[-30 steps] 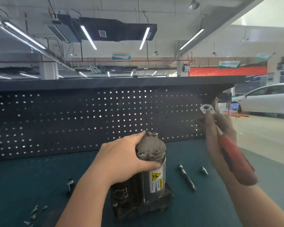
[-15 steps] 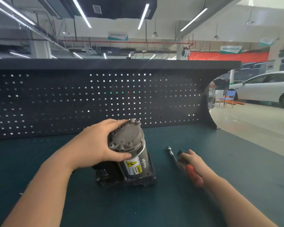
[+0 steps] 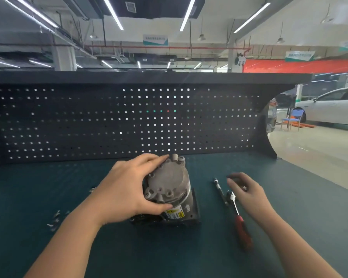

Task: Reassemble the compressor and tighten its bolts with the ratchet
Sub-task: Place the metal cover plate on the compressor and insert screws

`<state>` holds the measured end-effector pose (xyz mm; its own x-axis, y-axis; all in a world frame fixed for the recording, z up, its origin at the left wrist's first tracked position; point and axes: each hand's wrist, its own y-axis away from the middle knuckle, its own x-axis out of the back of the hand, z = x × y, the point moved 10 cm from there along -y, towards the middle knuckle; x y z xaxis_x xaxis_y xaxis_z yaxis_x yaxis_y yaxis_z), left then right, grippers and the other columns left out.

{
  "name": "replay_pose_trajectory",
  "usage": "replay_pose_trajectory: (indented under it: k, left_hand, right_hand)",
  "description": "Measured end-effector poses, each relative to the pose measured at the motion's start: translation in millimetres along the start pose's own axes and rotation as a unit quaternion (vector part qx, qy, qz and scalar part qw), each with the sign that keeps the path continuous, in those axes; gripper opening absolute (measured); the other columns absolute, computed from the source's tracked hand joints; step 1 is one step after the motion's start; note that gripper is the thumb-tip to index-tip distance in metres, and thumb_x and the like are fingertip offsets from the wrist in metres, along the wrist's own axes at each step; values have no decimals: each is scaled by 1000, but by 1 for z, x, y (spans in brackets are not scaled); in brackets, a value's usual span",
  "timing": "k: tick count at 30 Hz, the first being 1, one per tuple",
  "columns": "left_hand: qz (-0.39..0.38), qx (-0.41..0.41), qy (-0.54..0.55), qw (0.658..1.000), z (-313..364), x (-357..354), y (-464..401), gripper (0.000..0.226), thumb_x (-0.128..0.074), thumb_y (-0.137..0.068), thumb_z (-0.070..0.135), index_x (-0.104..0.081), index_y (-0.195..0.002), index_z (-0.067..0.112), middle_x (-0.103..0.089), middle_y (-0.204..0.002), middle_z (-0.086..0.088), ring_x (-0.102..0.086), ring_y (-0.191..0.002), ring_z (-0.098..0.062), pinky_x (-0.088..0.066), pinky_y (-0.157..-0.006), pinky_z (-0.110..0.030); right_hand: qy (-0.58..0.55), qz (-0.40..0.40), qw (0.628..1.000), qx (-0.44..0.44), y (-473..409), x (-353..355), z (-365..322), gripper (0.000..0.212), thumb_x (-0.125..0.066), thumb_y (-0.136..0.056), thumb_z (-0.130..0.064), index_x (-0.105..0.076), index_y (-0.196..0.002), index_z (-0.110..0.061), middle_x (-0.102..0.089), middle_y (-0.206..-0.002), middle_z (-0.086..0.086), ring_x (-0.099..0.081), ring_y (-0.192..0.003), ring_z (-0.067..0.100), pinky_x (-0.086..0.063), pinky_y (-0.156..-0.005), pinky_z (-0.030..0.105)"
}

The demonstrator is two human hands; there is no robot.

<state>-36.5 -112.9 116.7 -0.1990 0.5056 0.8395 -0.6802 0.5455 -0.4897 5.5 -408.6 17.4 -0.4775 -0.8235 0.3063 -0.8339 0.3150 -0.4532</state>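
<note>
Ratchet (image 3: 241, 227) now dropped on bench, R hand (image 3: 247, 192) fingers loose beside it; L hand (image 3: 127, 189) grips compressor (image 3: 169, 187).

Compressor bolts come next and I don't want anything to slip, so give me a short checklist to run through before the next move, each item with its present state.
1. Compressor steadied: ok, the left hand grips its end cap.
2. Compressor seated on the bench mat: ok, though it leans.
3. Ratchet in hand: not ok, it lies on the mat beside the right hand.
4. Long bolt within reach: ok, it lies between compressor and ratchet.
5. Right hand free: cannot tell, something small glints at its fingers.
6. Bolts already fitted in the cap: cannot tell.
</note>
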Motion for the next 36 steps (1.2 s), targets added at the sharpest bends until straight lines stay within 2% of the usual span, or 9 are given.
replay_pose_trajectory:
  k: [4, 7, 13, 18, 25, 27, 31, 34, 36]
  left_hand:
    - [17, -30, -11, 999, 6, 4, 20, 85, -62, -50, 80, -19, -123, 74, -15, -129, 56, -14, -116, 28, -20, -97, -10]
    - [24, -19, 0, 1000, 0, 6, 36, 88, -66, -52, 76, -18, -126, 73, -14, -130, 54, -9, -120, 27, -18, -99, -10]
    - [85, 34, 52, 994, -26, 7, 71, 98, -74, -52, 70, -17, -132, 72, -21, -134, 45, -18, -128, 12, -18, -105, -16]
    - [99, 61, 153, 981, -58, 8, 89, 104, -81, -50, 60, -19, -132, 73, -26, -134, 43, -21, -134, 8, -18, -106, -4]
    - [88, 112, 329, 934, -112, 8, 78, 88, -81, -56, 52, -39, -133, 45, -44, -141, 8, -40, -133, -5, -33, -110, -22]
    - [75, 153, 368, 914, -129, -3, 81, 88, -77, -56, 55, -38, -134, 43, -45, -141, 3, -44, -131, -7, -35, -111, -25]
    - [34, 210, 311, 926, -161, -20, 95, 67, -67, -53, 71, -36, -112, 62, -36, -129, 25, -36, -125, 7, -28, -96, 0]
    - [3, 246, 287, 926, -181, -28, 106, 71, -65, -51, 76, -41, -116, 58, -34, -139, 16, -35, -134, -7, -30, -114, -32]
    - [7, 250, 278, 928, -187, -22, 110, 80, -54, -53, 85, -45, -124, 50, -31, -144, 16, -30, -138, -7, -27, -116, -34]
  right_hand:
    - [-135, -107, 977, -128, 28, -77, -8, 26, -53, -90, -57, -61, -107, -38, -64, -110, -22, -57, -106, -2, -42, -99, 30]
    - [-134, -132, 967, -171, 40, -111, -12, 37, -61, -86, -53, -62, -108, -25, -68, -110, -5, -62, -105, 12, -45, -102, 38]
    - [-71, -123, 983, -116, 43, -117, -36, 22, -65, -87, -45, -71, -92, -25, -74, -89, -8, -68, -92, 13, -53, -90, 41]
    - [51, -94, 991, -79, 41, -108, -64, 17, -64, -84, -52, -65, -75, -37, -64, -75, -25, -58, -70, -5, -38, -55, 5]
    - [230, -93, 962, -110, 35, -102, -104, 31, -52, -71, -73, -66, -59, -48, -62, -55, -21, -57, -65, 6, -40, -55, 22]
    - [296, -99, 942, -122, 26, -105, -116, 42, -51, -67, -74, -69, -62, -36, -65, -62, -10, -59, -66, 14, -42, -57, 25]
    - [384, -113, 908, -121, 9, -126, -134, 55, -48, -63, -72, -63, -79, -22, -63, -83, -1, -58, -76, 22, -45, -66, 31]
    - [434, -131, 881, -138, 3, -145, -133, 67, -45, -64, -74, -59, -105, -23, -53, -114, 9, -47, -110, 34, -43, -92, 45]
    - [422, -151, 880, -158, 4, -152, -129, 73, -45, -67, -74, -54, -122, -27, -45, -128, 13, -38, -122, 37, -36, -103, 50]
